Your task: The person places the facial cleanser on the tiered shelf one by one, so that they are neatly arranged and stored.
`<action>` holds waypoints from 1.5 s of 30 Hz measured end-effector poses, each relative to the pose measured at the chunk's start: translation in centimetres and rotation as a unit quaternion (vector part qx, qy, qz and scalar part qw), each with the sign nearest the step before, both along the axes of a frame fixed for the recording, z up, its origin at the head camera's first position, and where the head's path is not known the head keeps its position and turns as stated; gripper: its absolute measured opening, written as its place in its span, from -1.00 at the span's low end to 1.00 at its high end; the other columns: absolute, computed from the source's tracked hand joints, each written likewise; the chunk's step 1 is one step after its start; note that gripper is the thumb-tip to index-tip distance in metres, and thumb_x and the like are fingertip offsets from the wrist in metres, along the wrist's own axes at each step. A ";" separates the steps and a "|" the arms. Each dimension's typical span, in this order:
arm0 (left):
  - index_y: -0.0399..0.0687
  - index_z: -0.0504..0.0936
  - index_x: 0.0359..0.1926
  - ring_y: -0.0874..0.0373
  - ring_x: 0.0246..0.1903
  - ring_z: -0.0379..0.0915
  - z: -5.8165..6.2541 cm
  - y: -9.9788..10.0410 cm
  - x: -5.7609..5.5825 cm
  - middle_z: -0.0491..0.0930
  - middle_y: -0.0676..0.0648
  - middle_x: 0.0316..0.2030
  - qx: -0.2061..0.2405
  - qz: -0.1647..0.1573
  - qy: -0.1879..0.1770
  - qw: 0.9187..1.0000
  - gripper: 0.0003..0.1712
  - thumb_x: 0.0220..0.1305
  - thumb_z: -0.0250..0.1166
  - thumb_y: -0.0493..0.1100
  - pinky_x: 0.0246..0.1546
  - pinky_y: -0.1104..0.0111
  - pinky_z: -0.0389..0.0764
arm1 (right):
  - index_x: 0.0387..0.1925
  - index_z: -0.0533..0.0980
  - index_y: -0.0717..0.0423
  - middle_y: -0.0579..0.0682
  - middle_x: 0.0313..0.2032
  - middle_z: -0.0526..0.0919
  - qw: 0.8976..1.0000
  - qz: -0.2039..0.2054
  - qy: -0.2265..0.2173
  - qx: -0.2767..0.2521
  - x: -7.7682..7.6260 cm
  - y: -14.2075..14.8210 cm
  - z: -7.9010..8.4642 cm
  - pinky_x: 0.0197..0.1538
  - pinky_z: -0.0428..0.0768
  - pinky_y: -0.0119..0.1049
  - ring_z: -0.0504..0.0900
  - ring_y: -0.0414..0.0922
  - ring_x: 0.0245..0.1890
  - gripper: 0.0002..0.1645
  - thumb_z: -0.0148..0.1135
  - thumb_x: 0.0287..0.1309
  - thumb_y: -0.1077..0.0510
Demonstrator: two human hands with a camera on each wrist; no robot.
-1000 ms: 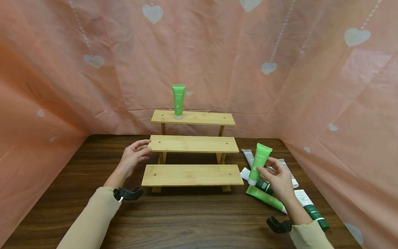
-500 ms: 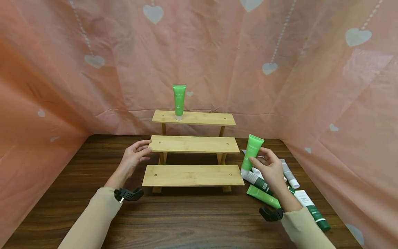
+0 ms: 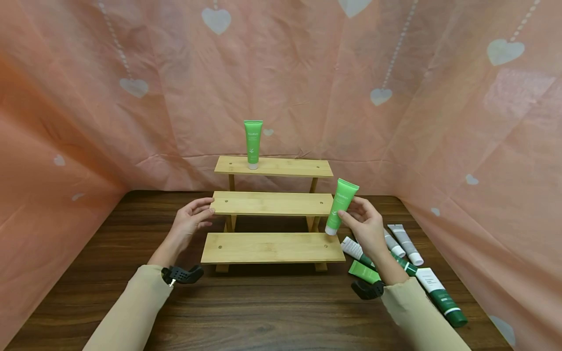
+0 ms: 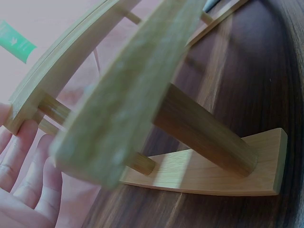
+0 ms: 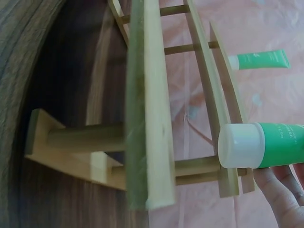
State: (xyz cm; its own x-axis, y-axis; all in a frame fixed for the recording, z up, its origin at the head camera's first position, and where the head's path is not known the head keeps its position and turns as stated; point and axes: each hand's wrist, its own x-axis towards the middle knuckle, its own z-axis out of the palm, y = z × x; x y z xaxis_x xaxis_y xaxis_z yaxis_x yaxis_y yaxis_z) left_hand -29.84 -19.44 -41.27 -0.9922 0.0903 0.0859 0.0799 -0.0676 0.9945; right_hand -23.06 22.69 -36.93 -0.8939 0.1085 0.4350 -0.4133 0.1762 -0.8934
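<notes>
A three-step wooden display stand [image 3: 272, 247] stands on the dark table. My left hand [image 3: 190, 218] holds the left end of its middle step, fingertips and thumb at the edge; the left wrist view shows the fingers [image 4: 19, 156] at that board. My right hand [image 3: 366, 224] pinches a green squeeze tube [image 3: 341, 207], cap down and slightly tilted, in front of the middle step's right end. In the right wrist view its white cap [image 5: 241, 145] overlaps the stand. Another green tube [image 3: 252, 144] stands upright on its cap on the top step, left of centre.
Several tubes lie on the table right of the stand: a white and green tube [image 3: 441, 297], a grey tube [image 3: 406, 244], a green tube [image 3: 364, 272] and others partly behind my right arm. A pink curtain [image 3: 290, 73] with hearts encloses the table's back and sides.
My right hand has carried the green tube left and upward, from over the lying tubes to the stand's right side. The left hand has stayed at the middle step.
</notes>
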 end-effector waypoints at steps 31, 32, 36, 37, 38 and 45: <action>-0.21 0.41 0.20 0.04 -0.14 0.55 0.1 0.2 -0.2 0.55 -0.03 -0.13 0.006 0.006 -0.005 1.000 -0.39 0.15 0.35 -0.11 -0.11 0.14 0.55 | 0.05 0.39 0.26 0.06 -0.11 0.53 0.997 0.048 0.065 -0.019 -4.8 -4.1 2.7 -0.06 0.49 -0.34 0.50 0.01 -0.10 -0.55 0.25 0.10 0.37; -0.20 0.41 0.19 0.05 -0.15 0.55 0.1 0.3 -0.2 0.56 -0.03 -0.13 0.004 0.006 -0.007 1.000 -0.39 0.15 0.35 -0.11 -0.10 0.14 0.55 | 0.05 0.38 0.27 0.07 -0.11 0.52 0.996 0.052 0.064 -0.025 -5.0 -4.2 2.8 -0.04 0.49 -0.34 0.50 0.00 -0.10 -0.55 0.24 0.10 0.38; -0.23 0.40 0.20 0.07 -0.16 0.56 0.1 0.3 -0.1 0.54 -0.07 -0.11 0.003 0.005 -0.007 1.000 -0.40 0.17 0.33 -0.11 -0.09 0.12 0.54 | 0.06 0.37 0.26 0.08 -0.10 0.51 0.997 0.052 0.056 -0.033 -5.7 -4.6 3.2 -0.02 0.49 -0.35 0.50 -0.06 -0.10 -0.54 0.24 0.10 0.39; -0.24 0.39 0.20 0.06 -0.16 0.55 0.1 0.3 0.0 0.54 -0.08 -0.10 0.003 0.003 -0.007 1.000 -0.39 0.17 0.33 -0.12 -0.08 0.11 0.54 | 0.06 0.36 0.28 0.09 -0.10 0.50 0.997 0.051 0.055 -0.034 -5.9 -4.7 3.3 -0.02 0.49 -0.34 0.50 -0.06 -0.09 -0.54 0.23 0.10 0.39; -0.23 0.40 0.20 0.06 -0.16 0.55 0.1 0.3 0.0 0.53 -0.09 -0.10 0.001 0.003 -0.007 1.000 -0.39 0.17 0.33 -0.11 -0.08 0.10 0.53 | 0.07 0.36 0.29 0.11 -0.09 0.50 0.997 0.052 0.053 -0.037 -6.1 -4.8 3.4 -0.03 0.50 -0.33 0.50 -0.05 -0.09 -0.53 0.23 0.10 0.39; -0.23 0.38 0.22 0.00 -0.10 0.54 0.3 0.5 0.2 0.52 -0.10 -0.09 -0.005 0.001 -0.006 1.000 -0.38 0.18 0.32 -0.10 -0.05 0.08 0.51 | 0.11 0.35 0.21 0.18 -0.04 0.46 0.996 0.065 0.052 -0.029 -7.3 -5.7 4.4 0.01 0.50 -0.27 0.48 0.07 -0.01 -0.54 0.20 0.16 0.33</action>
State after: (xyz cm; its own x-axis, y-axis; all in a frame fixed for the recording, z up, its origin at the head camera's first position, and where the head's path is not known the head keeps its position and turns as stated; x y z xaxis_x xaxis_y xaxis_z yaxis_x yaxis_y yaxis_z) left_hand -29.66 -18.97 -40.95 -0.9934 0.0891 0.0720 0.0671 -0.0571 0.9961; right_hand -30.36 17.02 -32.50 -0.8521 0.0217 0.5229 -0.5208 0.0647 -0.8512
